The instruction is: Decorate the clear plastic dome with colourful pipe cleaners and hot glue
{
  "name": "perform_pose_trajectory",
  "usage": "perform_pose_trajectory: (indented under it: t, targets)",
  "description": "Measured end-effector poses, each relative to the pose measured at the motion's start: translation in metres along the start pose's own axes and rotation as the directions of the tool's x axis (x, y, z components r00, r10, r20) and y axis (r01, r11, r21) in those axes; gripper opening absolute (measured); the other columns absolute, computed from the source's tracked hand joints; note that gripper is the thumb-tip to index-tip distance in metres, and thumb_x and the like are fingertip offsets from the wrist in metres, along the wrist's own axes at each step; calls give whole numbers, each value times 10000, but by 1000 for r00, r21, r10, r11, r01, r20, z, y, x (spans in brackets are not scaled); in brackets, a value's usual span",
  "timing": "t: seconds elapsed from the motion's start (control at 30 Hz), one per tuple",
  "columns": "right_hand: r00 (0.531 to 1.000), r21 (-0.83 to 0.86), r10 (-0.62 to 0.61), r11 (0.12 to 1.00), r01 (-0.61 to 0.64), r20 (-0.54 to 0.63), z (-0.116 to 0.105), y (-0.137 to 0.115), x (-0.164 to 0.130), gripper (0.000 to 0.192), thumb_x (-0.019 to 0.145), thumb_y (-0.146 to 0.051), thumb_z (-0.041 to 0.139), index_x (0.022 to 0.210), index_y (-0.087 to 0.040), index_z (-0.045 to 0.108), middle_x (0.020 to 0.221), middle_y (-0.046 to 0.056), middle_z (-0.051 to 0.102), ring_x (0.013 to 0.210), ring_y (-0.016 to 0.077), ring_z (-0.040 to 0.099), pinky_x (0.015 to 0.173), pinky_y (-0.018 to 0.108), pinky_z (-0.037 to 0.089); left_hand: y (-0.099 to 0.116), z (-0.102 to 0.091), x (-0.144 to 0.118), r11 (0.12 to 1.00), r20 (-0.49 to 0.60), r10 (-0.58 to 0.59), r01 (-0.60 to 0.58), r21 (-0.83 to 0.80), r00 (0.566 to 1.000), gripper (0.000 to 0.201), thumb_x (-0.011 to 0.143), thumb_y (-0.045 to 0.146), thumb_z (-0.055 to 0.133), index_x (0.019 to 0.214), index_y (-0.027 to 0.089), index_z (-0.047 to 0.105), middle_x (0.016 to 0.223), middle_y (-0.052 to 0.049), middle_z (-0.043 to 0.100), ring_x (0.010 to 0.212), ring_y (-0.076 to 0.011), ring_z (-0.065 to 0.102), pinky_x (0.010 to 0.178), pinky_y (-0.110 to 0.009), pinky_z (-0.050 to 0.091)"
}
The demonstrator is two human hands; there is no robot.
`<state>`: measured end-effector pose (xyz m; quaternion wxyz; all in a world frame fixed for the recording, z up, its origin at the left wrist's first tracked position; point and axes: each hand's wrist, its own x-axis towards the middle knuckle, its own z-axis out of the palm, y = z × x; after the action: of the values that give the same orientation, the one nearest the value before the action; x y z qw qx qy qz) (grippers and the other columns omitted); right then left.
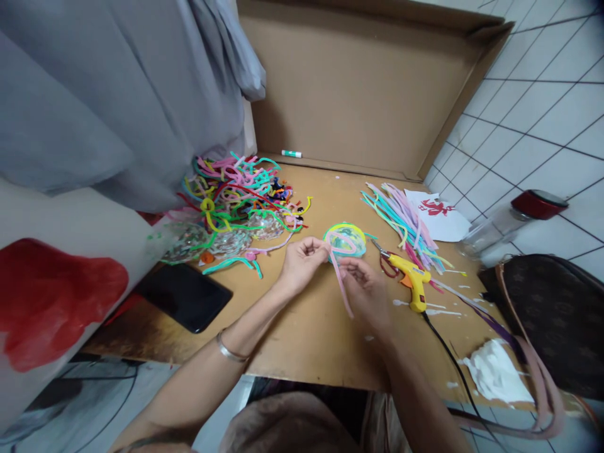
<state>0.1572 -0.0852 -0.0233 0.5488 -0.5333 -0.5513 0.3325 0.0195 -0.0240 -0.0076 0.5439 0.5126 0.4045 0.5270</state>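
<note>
My left hand (301, 264) pinches the near edge of a small round disc (346, 240) wrapped in yellow, green and teal pipe cleaners. My right hand (365, 290) holds a pink pipe cleaner (340, 277) that loops over the disc and trails down toward me. Both hands rest on the wooden table (302, 340), close together at its middle.
A tangled heap of coloured pipe cleaners (240, 189) lies at the left, a straight bundle (401, 220) at the right. A yellow glue gun (411, 278) with black cord sits by my right hand. A black phone (186, 296), a glue stick (291, 153), a brown bag (547, 314) and a jar (509, 223) surround them.
</note>
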Motion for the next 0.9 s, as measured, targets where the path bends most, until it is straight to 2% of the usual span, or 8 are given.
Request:
perform_pose_trajectory:
  t: [0.03,0.1,0.17,0.3,0.47,0.63,0.8,0.9]
  targets:
    - [989,-142,-141,981,134,-37,1,1,-1,165,830,-256,591,958,-217,687,863,46,703,772,177,651,729,319,527,0,0,0,1000,-6,-11,11,-12,1000,234,632,369,662,583,155,581,484,50,515,434,-47,364,466,-196,294]
    - [924,-342,-383,867,362,9,2,2,-2,200,872,-206,546,1018,-227,681,943,66,704,875,196,653,798,343,524,0,0,0,999,0,-36,36,-29,999,236,626,374,662,591,154,584,476,58,503,414,-38,332,451,-193,274]
    - [850,-425,-518,751,505,95,1,4,-3,232,903,-175,511,1043,-237,685,961,75,704,906,200,648,810,347,521,1,1,-1,998,23,-54,54,-34,998,233,624,371,663,604,149,594,479,59,506,411,-34,323,446,-191,262]
    - [811,-486,-577,684,545,97,-4,9,-5,235,901,-175,543,1028,-281,710,957,71,706,896,215,639,793,363,505,-1,2,-4,998,73,-57,58,-11,996,242,646,373,666,617,143,600,497,50,519,432,-37,334,452,-188,253]
    - [735,-576,-676,618,535,-43,-10,7,-4,166,876,-190,577,895,-281,715,852,47,697,778,201,619,742,364,464,-8,4,-6,998,177,-49,40,51,983,317,681,435,680,624,137,586,524,39,513,483,-50,369,492,-193,270]
    - [803,-599,-588,678,427,-93,-14,-4,0,155,910,-254,548,829,-256,680,836,41,670,847,215,600,823,394,450,-11,1,-7,986,332,-61,6,164,941,321,714,435,683,679,124,614,540,50,467,497,-52,331,507,-198,228]
    - [894,-382,-416,863,331,-165,-17,-6,5,123,886,-314,587,808,-248,656,986,43,669,984,220,604,912,400,459,-8,-4,-9,978,458,-57,-43,206,887,329,766,447,651,718,122,635,562,45,443,525,-66,326,513,-204,222]
    - [953,-200,-257,954,224,-159,-19,-4,7,131,861,-337,616,774,-244,648,937,29,690,937,214,617,865,378,473,-7,-5,-9,974,500,-43,-76,214,865,319,788,434,627,693,130,600,558,59,374,526,-63,287,508,-199,215]
